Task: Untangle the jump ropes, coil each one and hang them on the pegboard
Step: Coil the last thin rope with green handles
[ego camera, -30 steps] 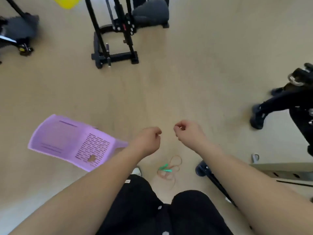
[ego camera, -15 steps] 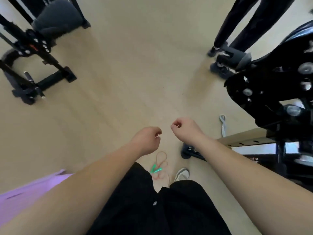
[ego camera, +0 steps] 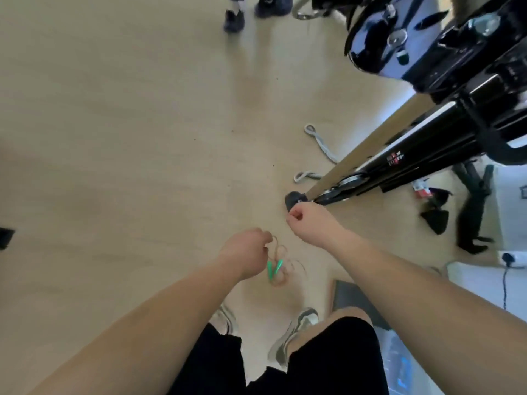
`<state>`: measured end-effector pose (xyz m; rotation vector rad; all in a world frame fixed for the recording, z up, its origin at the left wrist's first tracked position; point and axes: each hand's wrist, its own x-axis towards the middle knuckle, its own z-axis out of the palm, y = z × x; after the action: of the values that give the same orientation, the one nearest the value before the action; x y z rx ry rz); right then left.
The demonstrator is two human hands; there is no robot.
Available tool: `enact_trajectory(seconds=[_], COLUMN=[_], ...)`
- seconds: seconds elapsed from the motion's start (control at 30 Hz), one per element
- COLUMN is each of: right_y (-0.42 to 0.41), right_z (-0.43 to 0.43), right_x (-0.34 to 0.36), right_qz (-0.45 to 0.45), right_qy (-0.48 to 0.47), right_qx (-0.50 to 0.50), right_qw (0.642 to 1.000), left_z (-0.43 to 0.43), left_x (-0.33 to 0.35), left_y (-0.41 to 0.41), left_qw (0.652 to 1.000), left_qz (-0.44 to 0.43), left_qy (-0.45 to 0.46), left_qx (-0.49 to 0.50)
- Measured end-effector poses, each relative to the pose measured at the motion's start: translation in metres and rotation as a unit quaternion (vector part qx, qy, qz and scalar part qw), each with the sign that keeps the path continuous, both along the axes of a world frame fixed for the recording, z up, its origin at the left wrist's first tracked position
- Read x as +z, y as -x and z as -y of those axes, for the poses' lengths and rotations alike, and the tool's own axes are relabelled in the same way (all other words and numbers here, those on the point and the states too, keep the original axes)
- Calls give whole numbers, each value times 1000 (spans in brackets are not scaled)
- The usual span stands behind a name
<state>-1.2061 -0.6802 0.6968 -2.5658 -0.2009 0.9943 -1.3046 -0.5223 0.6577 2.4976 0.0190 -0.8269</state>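
Head view: both bare forearms reach forward over a pale floor (ego camera: 128,132). The left hand (ego camera: 245,252) is curled with its knuckles up; its grip is closed, fingertips tucked under, pinching a thin strand of the rope (ego camera: 285,267). The rope is a small bunch of thin orange-brown loops with two green handles (ego camera: 274,269) side by side in a narrow V. It sits just right of the left hand, below the right hand and ahead of the shoes (ego camera: 296,329). Whether the bunch hangs from the strand or rests on the floor cannot be told.

The right hand (ego camera: 310,222) is a little further forward and apart from the left. Its grip is drawn in, with the thumb meeting the forefinger as in a pinch. Whether a strand runs between them is too fine to tell.

Just beyond the right hand is the round black foot (ego camera: 293,199) of a large black machine (ego camera: 427,155), which fills the upper right. Near it a grey strap (ego camera: 319,141) lies on the floor in a long loop. A dark mat (ego camera: 353,300) lies by the right knee, beside black shorts (ego camera: 328,363). At the top edge stand another person's dark shoes (ego camera: 233,19). Black gear (ego camera: 436,220) lies far right, near a wall plug (ego camera: 507,256).
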Motion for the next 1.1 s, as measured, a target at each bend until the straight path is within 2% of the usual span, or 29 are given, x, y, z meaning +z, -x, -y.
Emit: enact_trajectory(seconds=[0.1,0.27,0.5,0.63,0.8,0.9,0.93,1.0,1.1], right_y=[13,44,75,92,123,138,140,140,137], right_z=[37,91,139,167,190,188,186,180,176], right_x=[-46,-188,-406,-509,-570,-588,-593,-600,-612], right_qz=[0,-31,-54,-95,-92,-90,-96,-112,-119], right_qy=[28,26,-31,-46,-58,-74,-80,-85,-74], right_qx=[-46,-128,-185,-218,-305,-337,-335,-322,-315], right_qw=[999,991,981,970,946,934,934,936,939], left_z=[26,61,124,144,166,167,166,168,173], left_x=[-47,-170,-397,-519,-603,-632,-640,-647,-648], left_y=[5,9,12,19,18,24,25,24,13], left_qw=[998,990,979,961,925,882,873,879,874], left_qz=[-22,-64,-83,-94,-52,-24,-19,-12,45], left_qy=[18,-23,-46,-67,-79,-98,-111,-119,-157], left_qx=[-49,-127,-179,-251,-368,-460,-474,-462,-458])
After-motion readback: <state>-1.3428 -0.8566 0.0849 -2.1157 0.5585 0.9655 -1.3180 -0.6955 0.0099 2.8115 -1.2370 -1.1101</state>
